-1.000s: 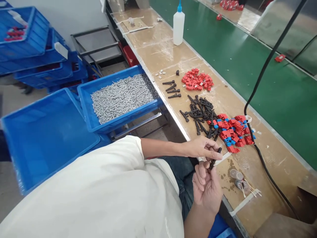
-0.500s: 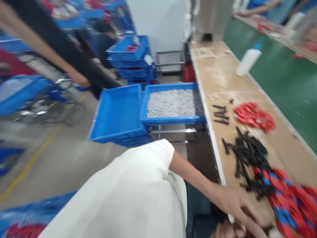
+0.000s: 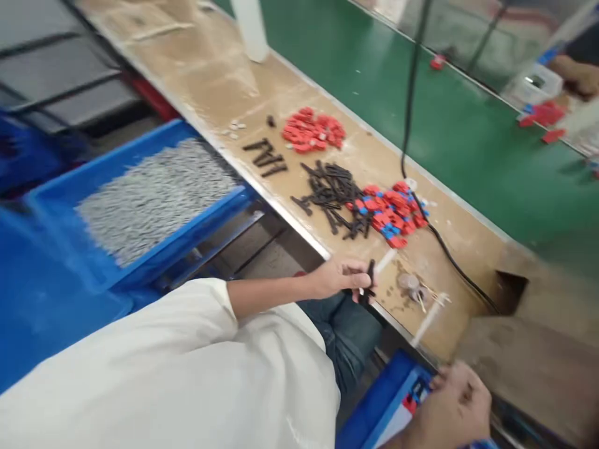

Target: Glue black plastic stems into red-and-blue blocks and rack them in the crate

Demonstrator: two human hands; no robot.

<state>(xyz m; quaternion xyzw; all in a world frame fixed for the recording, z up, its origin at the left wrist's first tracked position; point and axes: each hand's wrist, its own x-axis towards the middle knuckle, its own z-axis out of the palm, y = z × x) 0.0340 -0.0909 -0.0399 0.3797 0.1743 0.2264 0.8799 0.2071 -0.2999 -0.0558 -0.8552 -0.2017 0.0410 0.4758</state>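
Observation:
My left hand (image 3: 341, 279) grips a black plastic part (image 3: 369, 280) with a short crosspiece, just over the front edge of the table. Farther right and lower, my right hand (image 3: 456, 399) is closed above a blue crate (image 3: 388, 405); whatever its curled fingers hold, if anything, is hidden. Red and black pieces show inside that crate. On the table, beyond my left hand, lie a heap of black parts (image 3: 332, 187) and a pile of red-and-blue pieces (image 3: 393, 212). A small clear cup (image 3: 408, 282) with thin sticks beside it stands near a white strip (image 3: 429, 321).
A pile of red pieces (image 3: 312, 131) and a short row of black parts (image 3: 264, 157) lie farther along the table. A black cable (image 3: 449, 252) crosses it. At left stands a blue tray (image 3: 42, 193) of small grey pieces. Across the green surface (image 3: 374, 93) is another person's hand (image 3: 583, 81).
The view has swung right and down. My left hand now shows plainly with the black part, and my right hand appears apart from it over the blue crate.

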